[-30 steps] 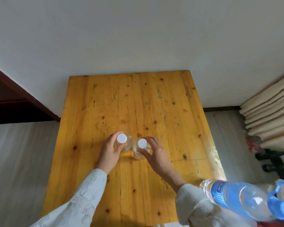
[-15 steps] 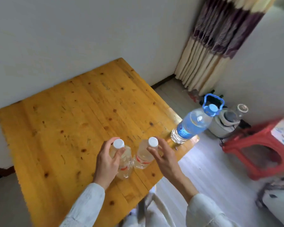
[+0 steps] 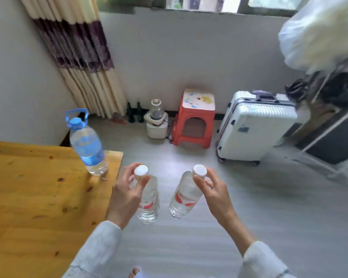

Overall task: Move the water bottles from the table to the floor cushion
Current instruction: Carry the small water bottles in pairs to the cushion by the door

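At centre frame, left hand point(image 3: 127, 195) and right hand point(image 3: 215, 192) each pinch a small water bottle point(image 3: 149, 199) by its neck above open floor point(image 3: 249, 227), a large blue-capped bottle point(image 3: 87, 145) standing on the table point(image 3: 38, 197) at left.

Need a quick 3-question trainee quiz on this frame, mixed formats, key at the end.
1. True or false: the large blue-capped bottle stands on the wooden table.
2. Multiple choice: where are the two small white-capped bottles? A) on the table B) held over the floor, one in each hand C) on the red stool
3. Fill in: the white suitcase stands to the ___ of the red stool in the picture.

Key: 1 true. 2 B: the left hand holds one small bottle, the right hand the other small bottle, each near its cap. 3 right.
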Demonstrator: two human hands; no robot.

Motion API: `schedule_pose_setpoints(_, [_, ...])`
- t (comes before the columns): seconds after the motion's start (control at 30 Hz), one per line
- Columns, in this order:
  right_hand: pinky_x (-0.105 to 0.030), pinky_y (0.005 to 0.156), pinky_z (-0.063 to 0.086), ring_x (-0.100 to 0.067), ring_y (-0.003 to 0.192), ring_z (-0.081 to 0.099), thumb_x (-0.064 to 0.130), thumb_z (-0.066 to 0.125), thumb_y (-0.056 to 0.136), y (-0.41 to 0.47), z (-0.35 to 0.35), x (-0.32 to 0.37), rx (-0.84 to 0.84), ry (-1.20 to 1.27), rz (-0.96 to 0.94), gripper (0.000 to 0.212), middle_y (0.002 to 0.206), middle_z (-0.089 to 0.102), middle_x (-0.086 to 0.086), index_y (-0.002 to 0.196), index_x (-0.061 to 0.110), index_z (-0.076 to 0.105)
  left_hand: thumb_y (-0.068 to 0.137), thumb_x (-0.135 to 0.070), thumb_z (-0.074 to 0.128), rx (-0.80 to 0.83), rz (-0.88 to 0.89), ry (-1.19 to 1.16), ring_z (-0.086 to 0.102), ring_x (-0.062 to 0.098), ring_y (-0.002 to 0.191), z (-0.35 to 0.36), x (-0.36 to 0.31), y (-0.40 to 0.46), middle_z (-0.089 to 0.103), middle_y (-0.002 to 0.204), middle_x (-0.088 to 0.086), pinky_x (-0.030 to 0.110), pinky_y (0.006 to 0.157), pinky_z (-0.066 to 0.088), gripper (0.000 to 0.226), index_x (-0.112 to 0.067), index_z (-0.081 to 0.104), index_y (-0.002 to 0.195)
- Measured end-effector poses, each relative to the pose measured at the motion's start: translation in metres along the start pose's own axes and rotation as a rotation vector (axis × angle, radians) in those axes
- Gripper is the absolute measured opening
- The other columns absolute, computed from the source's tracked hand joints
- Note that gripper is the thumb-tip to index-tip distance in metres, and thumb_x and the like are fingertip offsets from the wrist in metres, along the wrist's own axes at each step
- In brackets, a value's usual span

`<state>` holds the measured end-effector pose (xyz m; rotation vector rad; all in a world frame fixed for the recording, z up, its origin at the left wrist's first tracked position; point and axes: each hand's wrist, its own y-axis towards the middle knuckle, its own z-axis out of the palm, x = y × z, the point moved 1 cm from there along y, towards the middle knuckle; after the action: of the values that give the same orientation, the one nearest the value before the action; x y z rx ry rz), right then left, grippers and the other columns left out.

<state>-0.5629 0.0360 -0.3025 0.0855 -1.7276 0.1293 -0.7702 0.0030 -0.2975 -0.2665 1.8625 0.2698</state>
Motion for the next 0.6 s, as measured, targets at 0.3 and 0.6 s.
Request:
schedule_pose_setpoints(0.3, [-0.031, 0.087, 0.043, -0.016, 0.093, 0.058, 0.030, 0.059, 0.081, -0.067, -0.249, -0.015, -0.337, -0.044, -0.002, 0.013, 0.095, 0.062, 0.003, 0.095, 0.029, 0.059, 0.083, -0.008, 0.062, 0.333, 0.133, -0.104, 0.060, 0.031, 0.096, 0.238, -0.102, -0.035, 0.062, 0.096, 0.004, 0.050, 0.097, 0.045, 0.020, -0.020, 0.058, 0.099])
schedule_pose_setpoints(0.6, [-0.012, 0.077, 0.043, -0.015, 0.094, 0.059, 0.033, 0.061, 0.080, -0.142, -0.464, -0.032, -0.819, -0.067, 0.061, 0.016, 0.099, 0.065, -0.001, 0.095, 0.031, 0.058, 0.084, -0.011, 0.061, 0.806, 0.269, -0.209, 0.062, 0.016, 0.086, 0.480, -0.206, -0.078, 0.063, 0.092, -0.006, 0.009, 0.074, 0.046, 0.019, -0.026, 0.058, 0.095])
